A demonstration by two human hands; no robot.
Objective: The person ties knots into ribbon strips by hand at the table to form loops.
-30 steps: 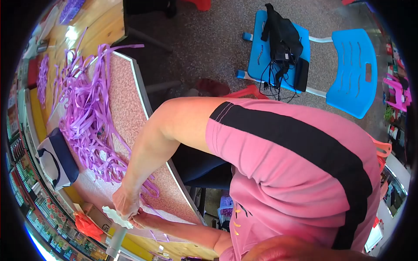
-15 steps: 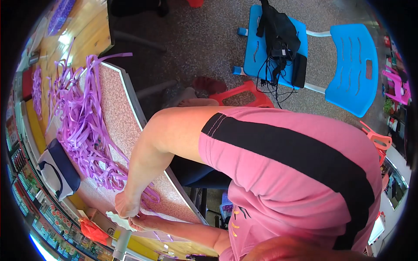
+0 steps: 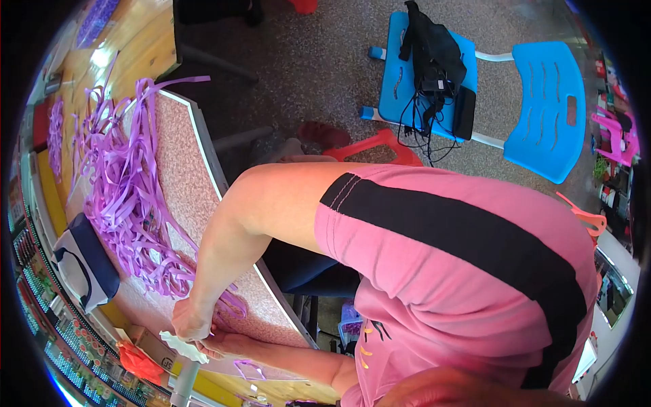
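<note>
My right hand [image 3: 191, 321] is bent down at the wrist, its fingers closed against those of my left hand [image 3: 218, 344]. A thin bit of purple ribbon [image 3: 212, 330] shows between them, though most of the fingertips are hidden. Right beside the hands, crumpled white material [image 3: 182, 347] sits on the top of a pale grey post [image 3: 184, 381]. A large tangled heap of purple ribbons [image 3: 132, 210] lies on the speckled tabletop [image 3: 186, 159] beyond my right forearm. Past my left forearm lies a loose ribbon loop [image 3: 251, 370].
A navy and white box-like item [image 3: 95, 264] and a red-orange bag [image 3: 139, 361] stand along the table's far side. On the floor, a blue chair [image 3: 546, 112] carries a black bag [image 3: 437, 57] and cables, near a red stool [image 3: 383, 146].
My hands remain together, with my right hand shifted slightly. Purple ribbon near my left forearm has changed position and now forms a visible loop. The view has shifted a little.
</note>
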